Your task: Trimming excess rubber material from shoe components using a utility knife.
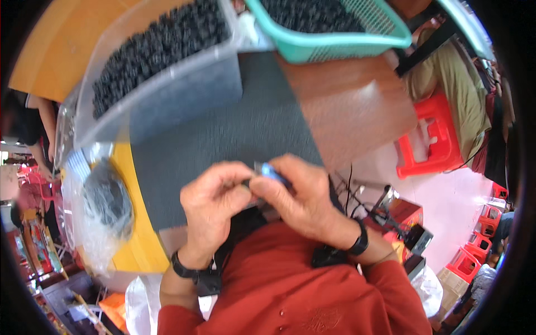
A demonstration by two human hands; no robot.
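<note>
Both of my hands meet above the near edge of a dark mat (223, 134). My right hand (298, 192) is closed around a small blue tool (270, 172) with a pale, thin tip; its exact kind is blurred. Thumb and fingers of my left hand (212, 198) pinch together right beside that tip. Something small and dark seems to sit in this pinch, too hidden to name. Beyond the hands, a clear plastic bin (184, 89) holds a heap of small black parts (167, 47). More black parts fill a teal basket (346, 46) at the far right.
A clear bag with dark contents (106, 192) lies left on a yellow surface (142, 245). Brown tabletop (352, 111) extends right of the mat. A red stool (435, 139) and a seated person (452, 84) are farther right; cables (363, 206) hang beside my right forearm.
</note>
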